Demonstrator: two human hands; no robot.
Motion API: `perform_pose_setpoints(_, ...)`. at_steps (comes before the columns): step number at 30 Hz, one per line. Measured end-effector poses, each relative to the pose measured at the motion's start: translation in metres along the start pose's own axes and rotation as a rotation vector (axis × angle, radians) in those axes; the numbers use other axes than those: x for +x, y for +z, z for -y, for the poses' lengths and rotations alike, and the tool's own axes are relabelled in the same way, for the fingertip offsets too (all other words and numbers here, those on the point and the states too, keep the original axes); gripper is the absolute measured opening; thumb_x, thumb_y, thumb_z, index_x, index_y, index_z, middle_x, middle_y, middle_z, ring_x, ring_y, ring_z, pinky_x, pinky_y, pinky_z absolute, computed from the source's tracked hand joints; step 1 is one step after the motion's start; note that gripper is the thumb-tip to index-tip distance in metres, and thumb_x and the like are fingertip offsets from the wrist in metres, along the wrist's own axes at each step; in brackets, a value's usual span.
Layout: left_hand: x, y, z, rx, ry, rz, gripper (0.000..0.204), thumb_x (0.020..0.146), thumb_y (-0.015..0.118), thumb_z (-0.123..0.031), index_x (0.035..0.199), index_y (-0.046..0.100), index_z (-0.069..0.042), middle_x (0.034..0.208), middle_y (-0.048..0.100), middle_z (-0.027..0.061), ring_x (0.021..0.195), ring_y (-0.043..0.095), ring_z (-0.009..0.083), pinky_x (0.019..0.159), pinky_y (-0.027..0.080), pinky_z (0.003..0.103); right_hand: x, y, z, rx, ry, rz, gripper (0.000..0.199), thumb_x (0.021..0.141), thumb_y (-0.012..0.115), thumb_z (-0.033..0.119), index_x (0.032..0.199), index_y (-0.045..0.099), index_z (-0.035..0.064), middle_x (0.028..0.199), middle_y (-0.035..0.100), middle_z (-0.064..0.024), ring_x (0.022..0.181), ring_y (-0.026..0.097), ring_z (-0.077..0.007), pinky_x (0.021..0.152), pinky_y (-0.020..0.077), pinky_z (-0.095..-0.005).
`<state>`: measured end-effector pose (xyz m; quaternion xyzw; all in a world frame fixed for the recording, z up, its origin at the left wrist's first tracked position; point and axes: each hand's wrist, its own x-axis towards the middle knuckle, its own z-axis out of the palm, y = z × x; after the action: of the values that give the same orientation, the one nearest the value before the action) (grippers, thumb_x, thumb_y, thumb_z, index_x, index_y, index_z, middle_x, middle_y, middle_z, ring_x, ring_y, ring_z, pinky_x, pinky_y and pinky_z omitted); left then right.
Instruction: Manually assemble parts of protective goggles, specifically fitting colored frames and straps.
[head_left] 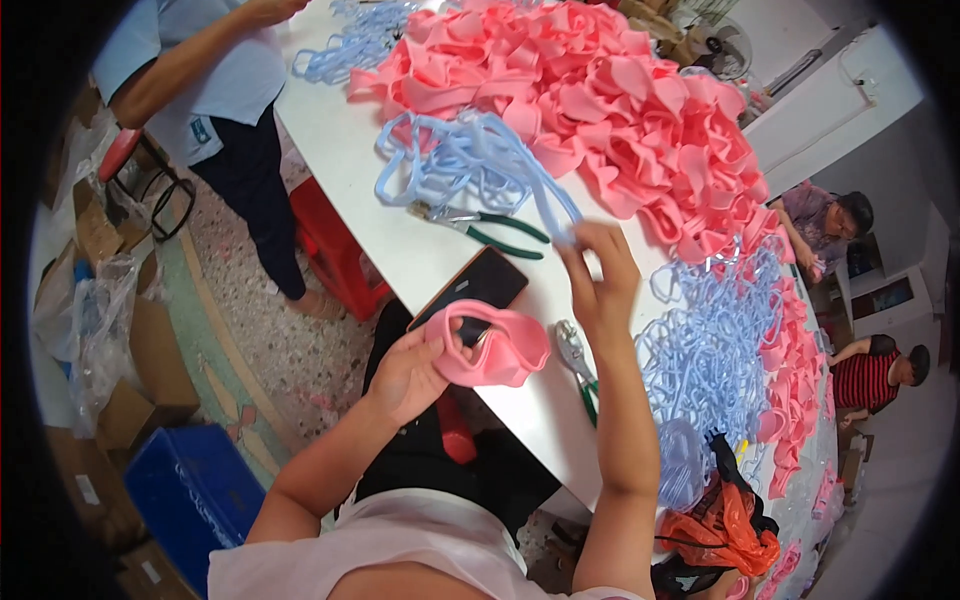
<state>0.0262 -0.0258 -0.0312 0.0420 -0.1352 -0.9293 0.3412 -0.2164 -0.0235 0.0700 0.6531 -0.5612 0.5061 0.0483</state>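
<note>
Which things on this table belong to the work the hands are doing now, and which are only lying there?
In use:
- left hand holding a pink rubber piece
- right hand pinching a light blue strap
- pile of pink pieces
- blue straps heap

Lying about:
- green-handled pliers
- black phone
- second pliers
- orange bag

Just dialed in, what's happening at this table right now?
A person seated at a white table holds a pink rubbery frame in the left hand. The right hand pinches a light-blue strap drawn from a blue bundle. A big pile of pink frames covers the table's far side, with more blue straps to the right. Green-handled pliers and a dark phone lie nearby. Another person stands at the table's left end.
</note>
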Motion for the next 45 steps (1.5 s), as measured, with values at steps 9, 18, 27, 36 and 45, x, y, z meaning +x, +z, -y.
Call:
perform_pose_setpoints(9, 0.016, 0.015, 0.009, -0.004, -0.097, -0.001, 0.039, 0.092, 0.058, -0.01, 0.129, 0.052, 0.002, 0.116, 0.064, 0.0125, 0.109, 0.062, 0.0212, 0.1, 0.047, 0.037, -0.114, -0.065, 0.049, -0.3, -0.141, 0.277, 0.029, 0.068, 0.072, 0.0, 0.096, 0.068, 0.0045, 0.094, 0.065, -0.0093, 0.076, 0.063, -0.0256, 0.061, 0.0526, -0.034)
perform_pose_setpoints(18, 0.013, 0.014, 0.014, -0.025, -0.152, -0.016, 0.045, 0.093, 0.064, -0.025, 0.128, 0.051, -0.001, 0.095, 0.062, 0.0052, 0.089, 0.061, 0.0142, 0.089, 0.051, 0.033, -0.143, -0.076, 0.044, -0.496, -0.246, 0.449, 0.03, 0.069, 0.074, 0.005, 0.099, 0.067, 0.0049, 0.098, 0.064, -0.0093, 0.085, 0.063, -0.0265, 0.068, 0.0537, -0.034)
perform_pose_setpoints(27, 0.01, 0.009, 0.015, -0.006, -0.106, -0.065, 0.055, 0.087, 0.072, -0.016, 0.135, 0.047, -0.008, 0.084, 0.056, 0.0015, 0.079, 0.057, 0.0145, 0.081, 0.052, 0.031, -0.126, -0.047, 0.042, -0.023, 0.584, 0.238, 0.057, 0.08, 0.074, 0.021, 0.128, 0.05, -0.0014, 0.114, 0.056, -0.0224, 0.092, 0.06, -0.0291, 0.076, 0.05, -0.0374)
perform_pose_setpoints(36, 0.005, -0.011, 0.021, 0.063, 0.097, -0.069, 0.058, 0.089, 0.071, -0.015, 0.141, 0.043, -0.015, 0.092, 0.057, 0.0003, 0.088, 0.057, 0.0127, 0.091, 0.047, 0.033, -0.105, -0.038, 0.027, 0.142, 0.924, 0.483, 0.036, 0.081, 0.07, 0.013, 0.11, 0.058, -0.0043, 0.099, 0.063, -0.0146, 0.084, 0.061, -0.0193, 0.077, 0.0495, -0.0312)
perform_pose_setpoints(45, 0.006, -0.008, 0.026, 0.029, 0.019, -0.026, 0.05, 0.09, 0.068, -0.011, 0.136, 0.048, -0.002, 0.096, 0.06, 0.0036, 0.092, 0.06, 0.015, 0.088, 0.05, 0.032, -0.118, -0.043, 0.037, 0.874, 1.069, 0.085, 0.035, 0.082, 0.061, -0.001, 0.115, 0.051, -0.0018, 0.103, 0.059, -0.009, 0.092, 0.059, -0.015, 0.084, 0.0516, -0.03)
